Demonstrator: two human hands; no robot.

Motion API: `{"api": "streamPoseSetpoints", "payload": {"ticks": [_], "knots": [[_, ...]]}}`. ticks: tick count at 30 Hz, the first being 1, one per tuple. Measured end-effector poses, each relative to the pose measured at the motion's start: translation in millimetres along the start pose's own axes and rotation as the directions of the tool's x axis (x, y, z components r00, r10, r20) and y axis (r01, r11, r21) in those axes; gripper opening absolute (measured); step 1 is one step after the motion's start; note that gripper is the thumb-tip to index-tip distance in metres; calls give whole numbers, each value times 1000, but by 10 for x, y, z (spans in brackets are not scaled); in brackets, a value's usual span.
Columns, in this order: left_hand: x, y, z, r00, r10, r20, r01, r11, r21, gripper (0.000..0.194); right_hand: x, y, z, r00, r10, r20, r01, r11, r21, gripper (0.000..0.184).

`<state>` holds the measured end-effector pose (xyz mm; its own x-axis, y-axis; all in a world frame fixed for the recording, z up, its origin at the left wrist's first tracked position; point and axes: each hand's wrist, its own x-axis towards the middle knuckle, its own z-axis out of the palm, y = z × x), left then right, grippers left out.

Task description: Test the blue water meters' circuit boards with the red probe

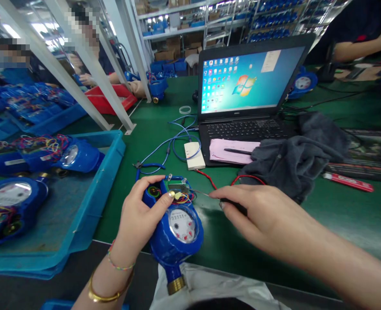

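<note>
A blue water meter [177, 241] with a round white dial and a brass threaded end leans at the table's front edge. My left hand [141, 211] is closed around its upper housing, fingers behind and thumb over the front. A small round gold-coloured piece [171, 194] shows at the thumb tip. Inside the open housing are a circuit board [177, 185] and coloured wires [185, 198]. My right hand [255, 215] is pinched on a slim tool [205, 194] with a thin metal shaft, its tip at the board's right edge. Most of its dark handle is hidden in the palm.
A laptop [242, 125] stands behind, with a pink notepad [232, 150], a pen and a dark cloth [293, 159] on or beside it. A white box [194, 156] trails blue and red cables. At left, a blue tray [93, 211] holds several meters. Co-workers are beyond.
</note>
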<state>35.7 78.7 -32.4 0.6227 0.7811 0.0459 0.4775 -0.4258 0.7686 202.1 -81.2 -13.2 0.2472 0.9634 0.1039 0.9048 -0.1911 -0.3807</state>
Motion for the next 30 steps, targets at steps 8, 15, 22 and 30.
{"api": "streamPoseSetpoints", "payload": {"ticks": [8,15,22,30], "knots": [[-286,-98,247,931,-124,-344,54,977,-205,41,410,-151,-197,994,-108,28,111,980,-163,30],[-784,-256,233,941,-191,-280,99,945,-312,36,256,-217,-255,952,-301,48,303,952,-43,25],[-415,-291,-135,957,102,271,55,856,-513,91,193,-164,-211,938,-334,89,337,941,-15,25],[-286,-283,-141,914,102,393,129,845,-518,81,114,-171,-213,913,-392,112,404,906,-127,30]]}}
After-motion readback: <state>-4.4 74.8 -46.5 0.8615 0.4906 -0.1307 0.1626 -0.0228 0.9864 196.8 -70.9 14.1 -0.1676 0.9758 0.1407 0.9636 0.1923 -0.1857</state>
